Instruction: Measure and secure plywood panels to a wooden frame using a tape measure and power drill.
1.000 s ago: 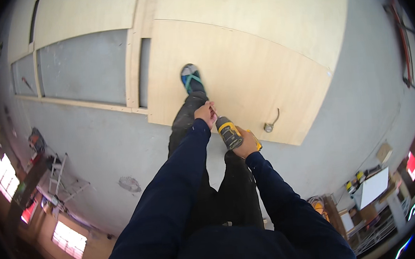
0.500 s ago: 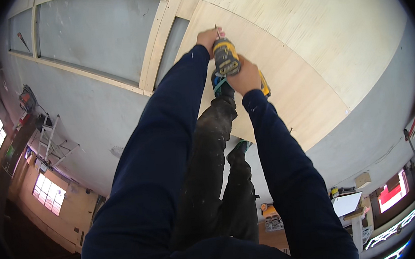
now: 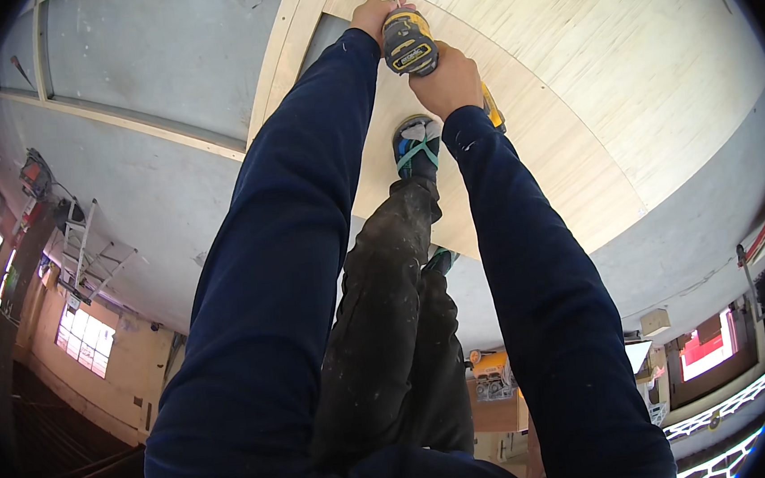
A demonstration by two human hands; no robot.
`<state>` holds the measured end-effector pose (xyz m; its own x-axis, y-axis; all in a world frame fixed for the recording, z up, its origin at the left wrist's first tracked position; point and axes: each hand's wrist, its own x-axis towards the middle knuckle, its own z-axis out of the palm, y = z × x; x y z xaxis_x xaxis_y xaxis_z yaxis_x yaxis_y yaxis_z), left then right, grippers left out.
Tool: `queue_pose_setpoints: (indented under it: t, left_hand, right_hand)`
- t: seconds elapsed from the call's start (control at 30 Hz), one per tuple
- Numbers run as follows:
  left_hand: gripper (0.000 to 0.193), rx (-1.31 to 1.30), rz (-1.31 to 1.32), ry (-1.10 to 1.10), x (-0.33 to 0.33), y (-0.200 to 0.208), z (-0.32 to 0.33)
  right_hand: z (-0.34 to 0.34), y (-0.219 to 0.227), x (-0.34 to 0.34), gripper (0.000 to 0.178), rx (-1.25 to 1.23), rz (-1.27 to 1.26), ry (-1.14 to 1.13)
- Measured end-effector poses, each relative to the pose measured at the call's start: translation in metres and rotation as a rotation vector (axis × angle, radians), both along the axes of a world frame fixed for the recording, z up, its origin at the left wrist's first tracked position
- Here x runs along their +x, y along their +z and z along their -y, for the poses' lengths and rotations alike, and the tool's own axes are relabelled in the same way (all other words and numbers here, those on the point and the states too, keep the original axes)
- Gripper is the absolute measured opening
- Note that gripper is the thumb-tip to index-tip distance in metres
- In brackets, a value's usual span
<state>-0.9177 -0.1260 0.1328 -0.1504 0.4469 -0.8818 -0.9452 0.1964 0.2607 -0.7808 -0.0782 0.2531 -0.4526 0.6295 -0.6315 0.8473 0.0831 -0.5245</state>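
My right hand [image 3: 449, 83] grips the handle of a yellow and black cordless drill driver [image 3: 409, 44], whose nose points away from me over the plywood. At its front, my left hand [image 3: 371, 15] has its fingers closed around a thin metal piece [image 3: 396, 1]; whether this is a screw or the bit, I cannot tell. The drill body partly hides those fingertips. Under both hands lies a pale plywood sheet [image 3: 535, 128] with a curved-looking seam to another sheet. My strapped shoe [image 3: 416, 149] rests on the plywood below the drill.
A timber frame [image 3: 288, 44] with open bays over grey floor stands left of the plywood. Farther left are a stepladder [image 3: 82, 249] and a red tool [image 3: 36, 175]. Behind me sits an orange tool [image 3: 489, 364] on a wooden box [image 3: 495, 410].
Both hands and the drill have moved farther forward over the plywood. My front foot shows more fully now, and the whole view has shifted slightly.
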Motion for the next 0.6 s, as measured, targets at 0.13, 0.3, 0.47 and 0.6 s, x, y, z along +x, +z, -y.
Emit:
queue_pose_setpoints:
  t: [0.13,0.3,0.47,0.6]
  left_hand:
    - [0.022,-0.005,-0.024,0.026,-0.002,-0.012,-0.001]
    - [0.017,-0.006,-0.057,0.08,-0.003,-0.019,0.004]
    - [0.016,-0.032,-0.045,0.115,-0.001,-0.016,0.0]
    - [0.015,-0.051,-0.008,0.165,0.002,-0.012,-0.002]
  right_hand:
    - [-0.005,-0.006,-0.006,0.029,-0.038,0.059,0.026]
    - [-0.005,-0.013,-0.01,0.033,-0.052,0.081,0.059]
    - [-0.009,-0.014,-0.01,0.03,-0.049,0.056,0.075]
    - [-0.009,-0.015,-0.01,0.03,-0.057,0.058,0.075]
